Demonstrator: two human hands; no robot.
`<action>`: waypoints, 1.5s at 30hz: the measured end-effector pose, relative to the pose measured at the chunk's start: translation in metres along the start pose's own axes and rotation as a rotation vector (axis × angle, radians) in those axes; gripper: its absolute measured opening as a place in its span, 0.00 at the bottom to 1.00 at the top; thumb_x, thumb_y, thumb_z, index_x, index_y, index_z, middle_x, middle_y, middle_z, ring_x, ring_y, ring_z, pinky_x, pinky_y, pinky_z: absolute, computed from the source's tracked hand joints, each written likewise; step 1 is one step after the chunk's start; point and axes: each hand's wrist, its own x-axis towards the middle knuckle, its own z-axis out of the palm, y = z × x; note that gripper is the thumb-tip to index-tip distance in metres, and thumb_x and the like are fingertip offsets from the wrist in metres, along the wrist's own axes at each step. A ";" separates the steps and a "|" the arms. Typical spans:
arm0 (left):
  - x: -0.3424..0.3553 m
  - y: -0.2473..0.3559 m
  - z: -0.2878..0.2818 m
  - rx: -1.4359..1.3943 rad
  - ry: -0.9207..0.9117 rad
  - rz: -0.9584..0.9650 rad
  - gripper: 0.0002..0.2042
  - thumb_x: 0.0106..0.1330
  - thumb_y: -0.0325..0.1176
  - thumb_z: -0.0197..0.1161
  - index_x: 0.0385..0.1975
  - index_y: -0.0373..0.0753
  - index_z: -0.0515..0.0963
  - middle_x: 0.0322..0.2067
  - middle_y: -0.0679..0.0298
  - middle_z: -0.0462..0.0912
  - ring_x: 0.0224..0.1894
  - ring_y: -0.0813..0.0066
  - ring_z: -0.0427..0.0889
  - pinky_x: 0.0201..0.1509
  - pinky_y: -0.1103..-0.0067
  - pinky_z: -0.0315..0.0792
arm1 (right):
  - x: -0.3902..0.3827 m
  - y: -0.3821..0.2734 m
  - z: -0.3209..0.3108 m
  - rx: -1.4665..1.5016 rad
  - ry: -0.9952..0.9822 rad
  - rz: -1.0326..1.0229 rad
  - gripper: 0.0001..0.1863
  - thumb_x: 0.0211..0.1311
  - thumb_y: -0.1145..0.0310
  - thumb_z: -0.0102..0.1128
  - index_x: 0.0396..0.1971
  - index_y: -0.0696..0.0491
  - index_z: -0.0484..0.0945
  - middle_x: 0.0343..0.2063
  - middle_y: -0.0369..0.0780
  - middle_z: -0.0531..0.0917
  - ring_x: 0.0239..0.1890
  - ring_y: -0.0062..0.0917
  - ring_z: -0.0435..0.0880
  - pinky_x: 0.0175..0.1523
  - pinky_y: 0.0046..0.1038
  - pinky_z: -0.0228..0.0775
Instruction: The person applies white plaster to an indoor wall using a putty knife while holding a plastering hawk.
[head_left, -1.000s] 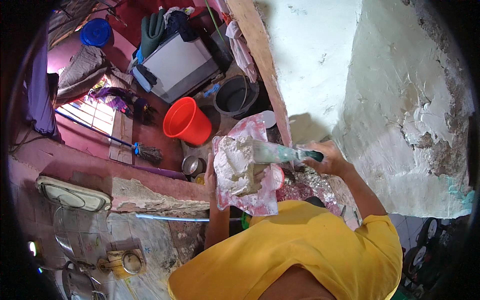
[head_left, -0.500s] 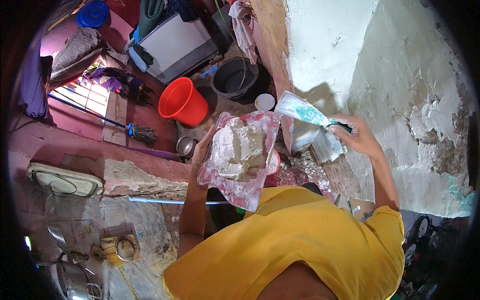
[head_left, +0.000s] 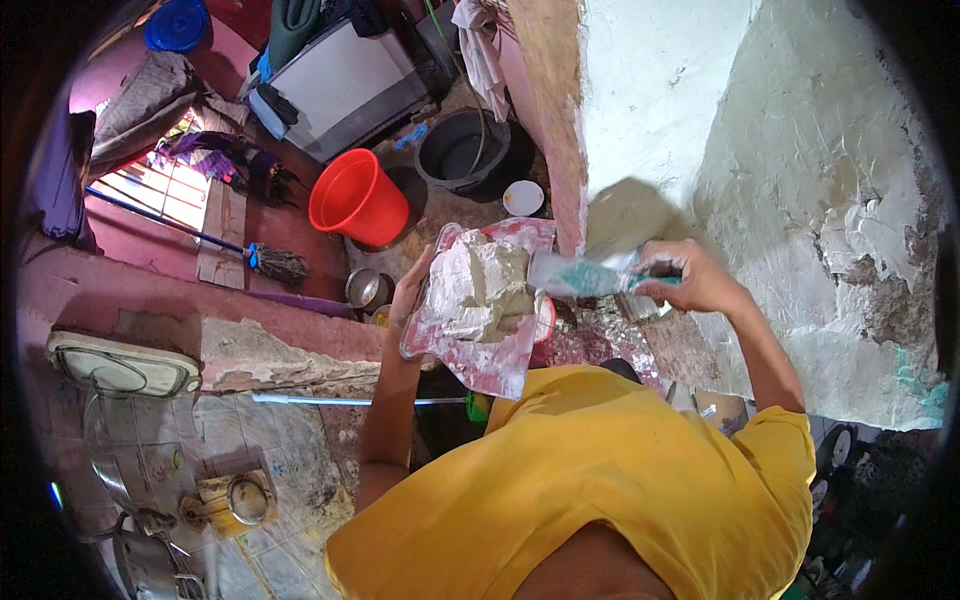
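Note:
My left hand is closed on the left edge of a red, plaster-smeared board. Most of its fingers are hidden beneath the board. A thick whitish heap of wet plaster lies on it, with ridges and a scooped hollow on the right side. In my right hand is a wide putty knife with white and green-blue smears, its fingers wrapped round the handle. The blurred blade points left, its tip at the board's right edge close to the plaster; whether they touch I cannot tell.
The plastered wall stands at the right, rough and flaking at its far right. Beyond the board are a red bucket, a black tub and a white lid. A low ledge runs along the left.
The putty knife has come down from beside the wall, turned level and moved left to the board's edge. The board has tilted slightly, still in my left hand.

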 end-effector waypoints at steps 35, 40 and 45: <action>0.002 -0.016 -0.091 0.480 0.390 0.496 0.22 0.73 0.43 0.46 0.54 0.29 0.70 0.51 0.56 0.76 0.49 0.66 0.78 0.57 0.71 0.69 | 0.111 -0.023 -0.017 -0.068 1.725 -0.435 0.15 0.59 0.78 0.52 0.47 0.62 0.69 0.42 0.52 0.69 0.44 0.43 0.70 0.50 0.37 0.63; 0.006 0.005 -0.114 0.705 0.348 0.497 0.19 0.74 0.35 0.41 0.58 0.30 0.66 0.55 0.56 0.73 0.54 0.67 0.75 0.60 0.71 0.67 | 0.108 -0.036 0.015 -0.004 1.648 -0.527 0.14 0.59 0.79 0.51 0.45 0.63 0.67 0.40 0.52 0.69 0.42 0.42 0.69 0.49 0.36 0.62; 0.015 0.015 -0.134 0.602 0.307 0.477 0.20 0.73 0.39 0.44 0.57 0.31 0.68 0.54 0.56 0.74 0.53 0.66 0.76 0.59 0.70 0.68 | 0.086 -0.025 0.005 -0.160 1.680 -0.470 0.17 0.58 0.78 0.50 0.48 0.65 0.66 0.40 0.55 0.68 0.44 0.44 0.68 0.51 0.40 0.61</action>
